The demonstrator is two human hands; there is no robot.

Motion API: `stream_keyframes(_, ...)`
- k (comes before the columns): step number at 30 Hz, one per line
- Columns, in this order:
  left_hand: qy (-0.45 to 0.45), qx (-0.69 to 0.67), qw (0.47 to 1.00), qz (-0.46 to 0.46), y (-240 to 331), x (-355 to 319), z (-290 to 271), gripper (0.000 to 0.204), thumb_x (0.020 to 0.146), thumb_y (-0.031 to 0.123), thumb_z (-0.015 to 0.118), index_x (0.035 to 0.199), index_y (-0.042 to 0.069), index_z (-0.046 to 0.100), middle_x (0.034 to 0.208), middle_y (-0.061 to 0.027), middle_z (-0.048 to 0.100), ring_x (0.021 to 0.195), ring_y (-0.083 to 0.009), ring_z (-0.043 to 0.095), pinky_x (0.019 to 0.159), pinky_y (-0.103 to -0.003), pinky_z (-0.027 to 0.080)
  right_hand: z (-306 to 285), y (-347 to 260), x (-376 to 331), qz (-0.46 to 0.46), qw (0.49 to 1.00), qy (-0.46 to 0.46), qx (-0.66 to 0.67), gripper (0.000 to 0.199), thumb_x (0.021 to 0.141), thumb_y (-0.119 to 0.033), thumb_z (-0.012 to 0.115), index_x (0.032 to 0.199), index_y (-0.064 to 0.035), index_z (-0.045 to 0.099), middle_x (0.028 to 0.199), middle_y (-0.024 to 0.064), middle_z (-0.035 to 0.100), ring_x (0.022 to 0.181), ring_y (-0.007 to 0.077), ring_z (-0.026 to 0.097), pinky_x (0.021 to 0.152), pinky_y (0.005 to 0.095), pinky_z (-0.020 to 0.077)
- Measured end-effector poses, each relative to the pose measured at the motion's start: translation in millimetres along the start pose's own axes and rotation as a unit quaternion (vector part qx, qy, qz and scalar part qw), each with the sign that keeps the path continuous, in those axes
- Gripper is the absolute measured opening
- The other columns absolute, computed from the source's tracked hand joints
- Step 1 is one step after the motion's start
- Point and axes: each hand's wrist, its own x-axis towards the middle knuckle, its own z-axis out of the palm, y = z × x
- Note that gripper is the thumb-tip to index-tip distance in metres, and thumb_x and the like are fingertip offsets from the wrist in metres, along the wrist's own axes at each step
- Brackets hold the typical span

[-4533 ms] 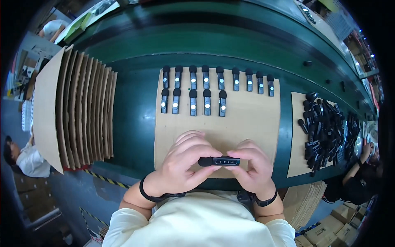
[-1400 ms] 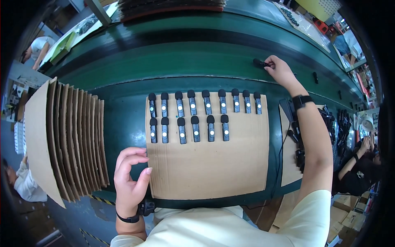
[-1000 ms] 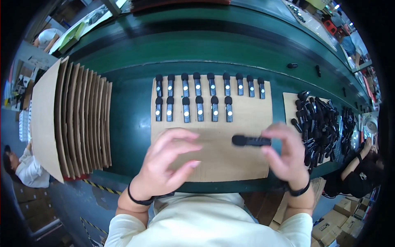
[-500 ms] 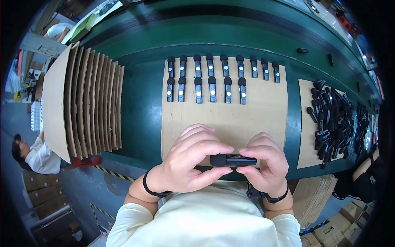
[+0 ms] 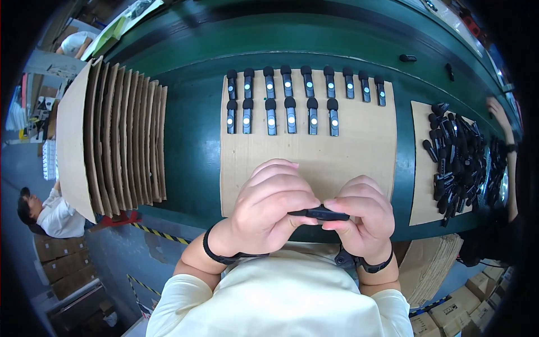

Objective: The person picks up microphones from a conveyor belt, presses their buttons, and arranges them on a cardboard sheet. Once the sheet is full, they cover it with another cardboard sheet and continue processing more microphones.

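Observation:
Between my two hands, close to my body, is a small black wireless microphone (image 5: pixel 321 213). My left hand (image 5: pixel 272 205) pinches its left end with thumb and fingers, covering the rounded foam tip. The other end is gripped by my right hand (image 5: pixel 362 216), also between thumb and fingers. Beyond them lies a flat cardboard sheet (image 5: pixel 309 160). Two rows of matching microphones (image 5: pixel 291 117) lie along its far part, foam tips pointing away from me, most with a pale round dot.
A row of upright cardboard sheets (image 5: pixel 112 140) stands on the left. At right, another cardboard sheet (image 5: pixel 422 191) bears a heap of black microphones (image 5: pixel 457 163). A co-worker's arm (image 5: pixel 505 129) reaches in at far right. Two loose microphones (image 5: pixel 408 58) lie farther back on the green bench (image 5: pixel 193 146).
The microphone has been turned in my fingers, and my left hand now covers more of its foam end. A co-worker's arm has come into view beside the heap.

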Motion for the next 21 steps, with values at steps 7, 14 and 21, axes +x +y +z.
stream_keyframes(7, -0.019, -0.022, 0.994, -0.103, 3, 0, -5, 0.028, 0.078, 0.014, 0.080, 0.099, 0.001, 0.065, 0.092, -0.0099, 0.067, 0.083, -0.0256, 0.063, 0.094, -0.048, 0.047, 1, 4, 0, -0.016, 0.999, -0.003, -0.038, 0.036, 0.072, -0.011, 0.082, 0.104, -0.0027, 0.068, 0.085, 0.0087, 0.065, 0.072, 0.0242, 0.060, 0.064, 0.0332, 0.0472)
stream_keyframes(14, -0.010, -0.034, 0.996, -0.087, 5, -3, -8, 0.029, 0.075, 0.006, 0.076, 0.100, 0.000, 0.064, 0.092, -0.0111, 0.068, 0.084, -0.0266, 0.064, 0.096, -0.050, 0.046, 6, 0, 1, 0.030, 0.999, 0.003, -0.037, 0.040, 0.070, -0.004, 0.081, 0.107, -0.0027, 0.067, 0.089, 0.0088, 0.065, 0.074, 0.0244, 0.060, 0.066, 0.0337, 0.0468)
stream_keyframes(21, -0.020, 0.006, 0.998, -0.066, 5, -1, -11, 0.028, 0.075, 0.004, 0.073, 0.102, 0.001, 0.064, 0.091, -0.0106, 0.068, 0.082, -0.0260, 0.064, 0.096, -0.051, 0.045, 8, 1, 3, 0.022, 0.999, 0.008, -0.041, 0.041, 0.068, 0.001, 0.080, 0.108, -0.0026, 0.067, 0.089, 0.0090, 0.066, 0.074, 0.0244, 0.061, 0.066, 0.0339, 0.0465)
